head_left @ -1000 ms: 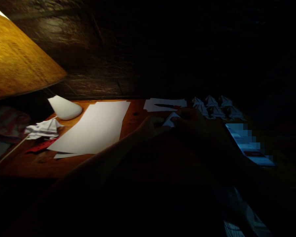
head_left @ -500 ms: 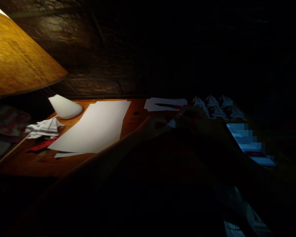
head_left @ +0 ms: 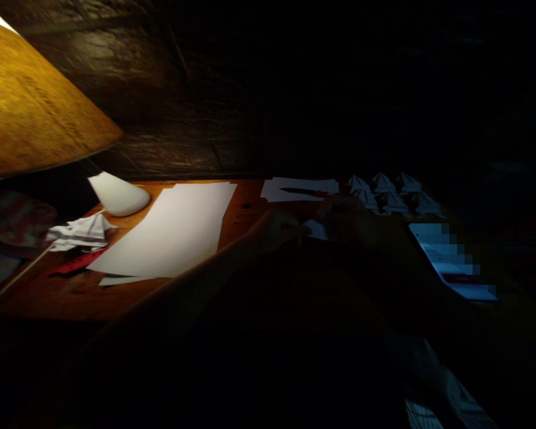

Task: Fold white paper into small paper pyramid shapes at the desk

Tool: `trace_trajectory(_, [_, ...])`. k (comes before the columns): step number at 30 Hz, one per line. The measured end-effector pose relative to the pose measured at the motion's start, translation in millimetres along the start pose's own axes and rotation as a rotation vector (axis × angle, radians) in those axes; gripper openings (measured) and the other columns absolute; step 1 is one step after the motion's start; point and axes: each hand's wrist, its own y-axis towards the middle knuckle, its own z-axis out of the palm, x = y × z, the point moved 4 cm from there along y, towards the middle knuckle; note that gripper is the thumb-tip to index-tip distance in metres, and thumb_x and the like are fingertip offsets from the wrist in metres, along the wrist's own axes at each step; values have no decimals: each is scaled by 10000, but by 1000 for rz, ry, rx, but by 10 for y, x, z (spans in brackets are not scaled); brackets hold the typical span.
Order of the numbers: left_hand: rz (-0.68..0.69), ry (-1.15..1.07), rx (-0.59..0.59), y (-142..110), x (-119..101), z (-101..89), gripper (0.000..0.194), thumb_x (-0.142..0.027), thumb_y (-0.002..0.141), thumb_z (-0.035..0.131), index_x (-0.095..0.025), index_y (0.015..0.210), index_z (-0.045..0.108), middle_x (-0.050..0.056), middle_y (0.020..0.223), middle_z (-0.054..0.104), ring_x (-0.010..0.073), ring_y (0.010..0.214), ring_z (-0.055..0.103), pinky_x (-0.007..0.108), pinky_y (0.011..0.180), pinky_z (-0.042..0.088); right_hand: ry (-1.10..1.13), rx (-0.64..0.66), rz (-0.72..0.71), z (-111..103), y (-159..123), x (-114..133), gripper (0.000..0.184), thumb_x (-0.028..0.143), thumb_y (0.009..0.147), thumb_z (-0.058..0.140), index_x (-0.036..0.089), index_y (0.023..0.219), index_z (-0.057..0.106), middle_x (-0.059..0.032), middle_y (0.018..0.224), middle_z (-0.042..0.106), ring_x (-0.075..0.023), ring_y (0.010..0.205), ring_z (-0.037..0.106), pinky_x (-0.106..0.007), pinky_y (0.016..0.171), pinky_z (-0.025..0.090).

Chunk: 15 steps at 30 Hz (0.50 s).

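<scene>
Between my hands is a small piece of folded white paper (head_left: 318,229), dimly lit. The thumb and fingers of my left hand (head_left: 274,229) pinch its left side. My right hand (head_left: 346,214) is closed on the paper from the right, its fingers mostly lost in shadow. Just beyond my hands, a dark-bladed knife (head_left: 301,192) lies on a small stack of white paper (head_left: 273,189). Several folded paper shapes (head_left: 390,201) stand in two rows to the right of that stack.
Large white sheets (head_left: 174,229) cover the left of the wooden table (head_left: 36,301). A lamp with a yellowish shade (head_left: 40,107) and white base (head_left: 118,196) stands behind crumpled folded paper (head_left: 80,232) and a red object (head_left: 78,262). A lit phone or tablet (head_left: 444,262) lies at right.
The paper between my hands has been turned and now shows a wider, flatter face. My right hand has shifted slightly down and left, uncovering more of the knife.
</scene>
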Motion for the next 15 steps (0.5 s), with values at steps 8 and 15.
trace_trajectory(8, [-4,64,-23,23,142,-47,554,-524,941,629,-178,509,653,24,510,598,89,479,487,249,517,330,-31,-56,-21,-73,30,-37,399,516,711,814,235,651,537,16,645,521,-139,594,486,-295,540,395])
trace_trajectory(15, [-68,-106,-67,18,228,-47,566,-583,956,558,-163,595,674,57,578,653,120,532,581,255,557,443,-9,-96,-82,-179,50,-42,397,548,770,809,235,715,571,37,659,506,-112,571,457,-267,531,374])
